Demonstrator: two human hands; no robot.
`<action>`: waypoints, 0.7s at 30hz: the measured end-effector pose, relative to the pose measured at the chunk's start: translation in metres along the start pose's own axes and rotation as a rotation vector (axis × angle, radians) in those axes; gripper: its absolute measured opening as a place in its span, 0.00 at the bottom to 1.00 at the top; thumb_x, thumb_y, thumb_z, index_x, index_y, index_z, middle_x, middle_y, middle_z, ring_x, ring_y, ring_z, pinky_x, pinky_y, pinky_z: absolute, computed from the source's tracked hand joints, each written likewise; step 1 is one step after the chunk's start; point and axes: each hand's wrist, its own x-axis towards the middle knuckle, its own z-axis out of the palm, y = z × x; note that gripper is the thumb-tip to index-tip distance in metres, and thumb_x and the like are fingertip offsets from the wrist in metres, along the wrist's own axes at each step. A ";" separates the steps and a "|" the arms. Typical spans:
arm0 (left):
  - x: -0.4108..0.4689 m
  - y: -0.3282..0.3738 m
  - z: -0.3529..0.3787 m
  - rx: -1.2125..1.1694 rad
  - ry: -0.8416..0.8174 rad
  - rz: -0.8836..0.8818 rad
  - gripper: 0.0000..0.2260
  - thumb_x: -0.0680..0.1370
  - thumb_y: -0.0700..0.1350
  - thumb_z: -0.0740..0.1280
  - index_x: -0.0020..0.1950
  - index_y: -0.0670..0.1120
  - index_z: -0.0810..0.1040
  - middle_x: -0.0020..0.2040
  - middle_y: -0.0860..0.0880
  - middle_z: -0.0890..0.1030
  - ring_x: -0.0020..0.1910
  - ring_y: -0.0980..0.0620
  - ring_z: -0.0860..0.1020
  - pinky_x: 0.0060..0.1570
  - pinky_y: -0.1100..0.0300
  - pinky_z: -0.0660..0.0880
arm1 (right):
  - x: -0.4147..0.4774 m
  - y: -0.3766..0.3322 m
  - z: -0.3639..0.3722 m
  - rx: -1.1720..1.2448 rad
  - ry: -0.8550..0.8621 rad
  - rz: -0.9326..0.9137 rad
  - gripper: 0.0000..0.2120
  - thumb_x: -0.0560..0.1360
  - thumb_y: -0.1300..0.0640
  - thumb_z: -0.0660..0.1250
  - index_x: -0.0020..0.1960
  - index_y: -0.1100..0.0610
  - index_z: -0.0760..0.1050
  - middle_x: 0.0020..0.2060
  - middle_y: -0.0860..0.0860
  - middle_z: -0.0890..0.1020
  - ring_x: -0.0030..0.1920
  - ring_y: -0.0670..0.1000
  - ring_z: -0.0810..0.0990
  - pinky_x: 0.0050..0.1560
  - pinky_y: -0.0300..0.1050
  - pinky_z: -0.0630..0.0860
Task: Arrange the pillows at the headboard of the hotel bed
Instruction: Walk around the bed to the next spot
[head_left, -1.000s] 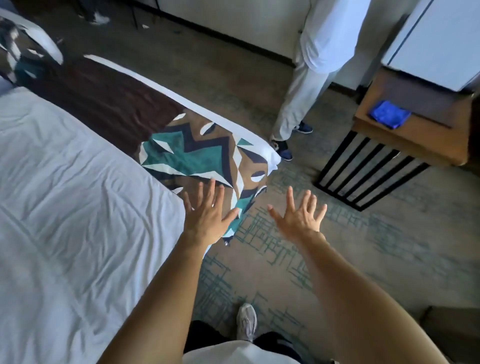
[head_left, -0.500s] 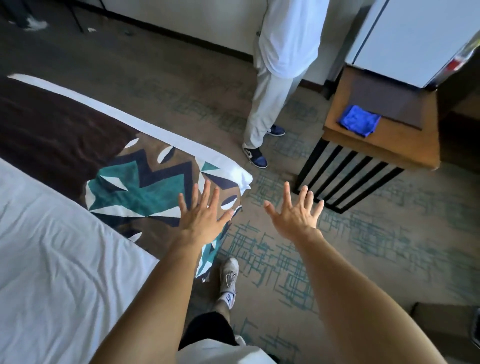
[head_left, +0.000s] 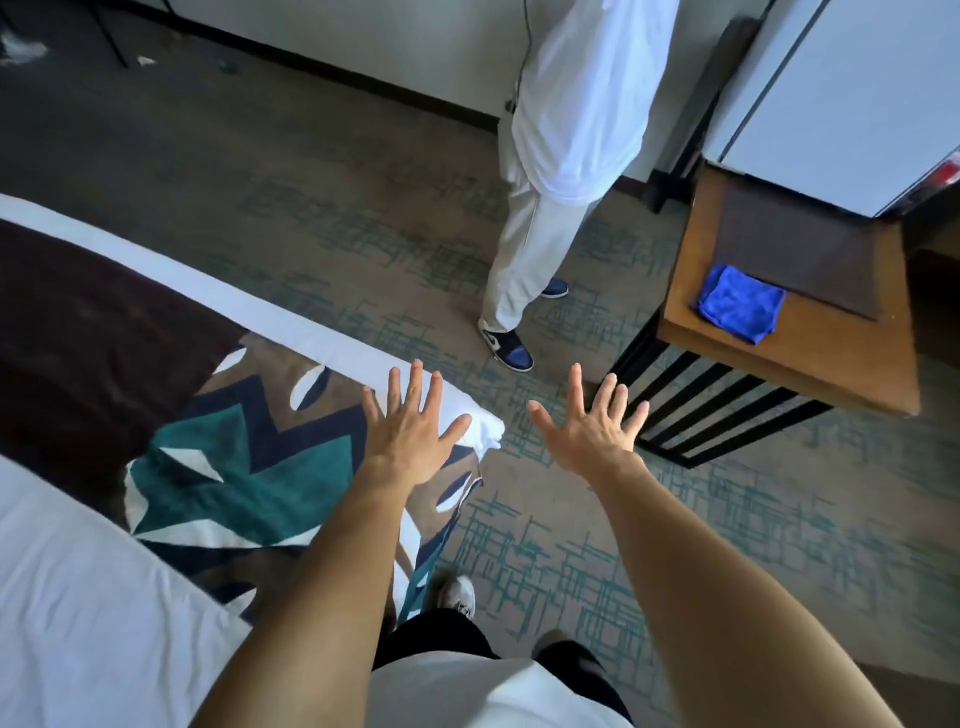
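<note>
Head view: left hand (head_left: 410, 436) and right hand (head_left: 589, 434) are held out flat, fingers spread apart, gripping nothing. The left hangs over the bed (head_left: 78, 597) corner with its patterned runner (head_left: 234, 467); the right is over carpet (head_left: 675, 545). No pillows or headboard are in view. Recommendation: locate the pillows first, then take each by both ends. A second person (head_left: 566, 156) stands nearby.
</note>
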 end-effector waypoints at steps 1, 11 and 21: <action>0.010 0.001 -0.004 -0.003 0.001 -0.003 0.36 0.80 0.69 0.42 0.83 0.51 0.43 0.83 0.46 0.38 0.81 0.40 0.39 0.75 0.33 0.39 | 0.011 -0.002 -0.006 -0.002 0.001 -0.005 0.44 0.75 0.23 0.39 0.81 0.45 0.31 0.80 0.63 0.38 0.80 0.62 0.36 0.74 0.67 0.30; 0.112 0.020 -0.017 -0.056 0.006 -0.125 0.37 0.80 0.70 0.42 0.83 0.51 0.42 0.83 0.47 0.38 0.81 0.42 0.38 0.76 0.33 0.38 | 0.136 -0.014 -0.060 -0.074 0.009 -0.157 0.43 0.75 0.23 0.39 0.81 0.45 0.31 0.80 0.63 0.37 0.80 0.62 0.35 0.73 0.68 0.29; 0.185 0.051 -0.045 -0.261 0.030 -0.415 0.37 0.80 0.70 0.44 0.83 0.51 0.42 0.83 0.47 0.37 0.81 0.43 0.36 0.76 0.34 0.37 | 0.255 -0.038 -0.120 -0.271 0.003 -0.445 0.43 0.75 0.24 0.38 0.81 0.46 0.31 0.80 0.64 0.38 0.80 0.63 0.37 0.75 0.69 0.32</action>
